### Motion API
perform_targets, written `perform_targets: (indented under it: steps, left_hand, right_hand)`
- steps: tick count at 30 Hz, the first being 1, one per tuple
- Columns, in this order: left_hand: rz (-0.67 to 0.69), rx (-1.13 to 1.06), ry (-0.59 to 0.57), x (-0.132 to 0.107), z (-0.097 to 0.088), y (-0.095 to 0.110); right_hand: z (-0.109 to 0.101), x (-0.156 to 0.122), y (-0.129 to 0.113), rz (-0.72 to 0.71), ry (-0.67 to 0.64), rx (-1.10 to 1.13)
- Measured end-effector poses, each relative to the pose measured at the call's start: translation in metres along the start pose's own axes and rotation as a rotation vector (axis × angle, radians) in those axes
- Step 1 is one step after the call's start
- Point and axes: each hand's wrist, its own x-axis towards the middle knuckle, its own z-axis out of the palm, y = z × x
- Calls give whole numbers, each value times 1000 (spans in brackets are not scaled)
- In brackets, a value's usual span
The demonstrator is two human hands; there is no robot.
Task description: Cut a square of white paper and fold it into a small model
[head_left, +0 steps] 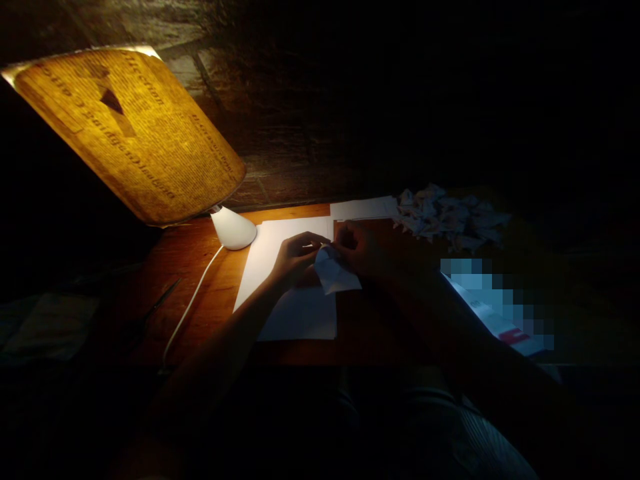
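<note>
Between my two hands is a small folded piece of white paper (339, 275), its wider end hanging toward me. My left hand (300, 255) pinches its upper left side, fingers bent over the top. On the upper right, my right hand (356, 248) grips the same paper with curled fingers; shadow hides part of the fingertips. Below the hands lies a stack of white sheets (295, 317) on the wooden table (175, 267).
A lit lamp with a printed shade (135, 133) leans at the left on its white base (235, 230); its cord (193, 300) runs toward me. Paper strips (363, 209) and a heap of folded papers (450, 217) lie at the back. A glowing, partly pixelated screen (493, 310) is at right.
</note>
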Motion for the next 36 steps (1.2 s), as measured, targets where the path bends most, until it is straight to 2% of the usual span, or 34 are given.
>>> perform_targets:
  steps: [10,17,24,36]
  left_hand:
    - [-1,-19,61,0,0,-3]
    - [29,69,45,-1,-1,-3]
    - [76,90,24,-1,-3,-3]
    - [-20,16,3,0,-3,-2]
  right_hand:
    - [-1,-6,-8,190,-95,279]
    - [-3,-5,-11,146,-80,145]
    - [-3,-4,-8,126,-38,119]
    - [-4,-4,-8,126,-38,78]
